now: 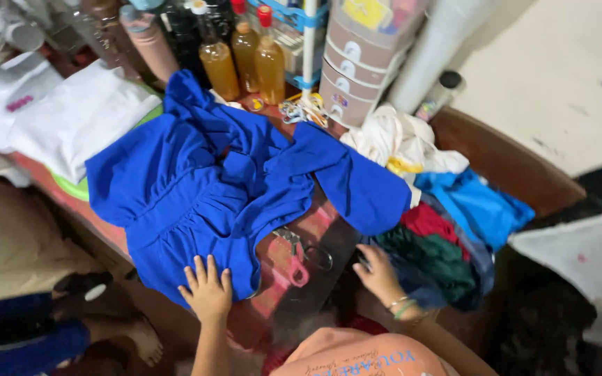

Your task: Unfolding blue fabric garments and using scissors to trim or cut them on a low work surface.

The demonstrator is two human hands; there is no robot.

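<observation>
A bright blue garment [203, 188] lies spread over a low table [294, 292], one sleeve reaching right. My left hand [207, 290] rests flat on its near hem, fingers apart. My right hand [379, 274], with bangles on the wrist, touches the edge of a pile of folded clothes [440, 251] in blue, red and dark green at the table's right end. Pink-handled scissors [294, 257] lie on the table between my hands.
White cloth [71, 118] covers the table's left end. Bottles of amber liquid [245, 59] and a stack of plastic drawers [357, 63] stand at the back. A white garment [398, 139] lies near them. A person's foot [141, 341] and leg are on the floor at left.
</observation>
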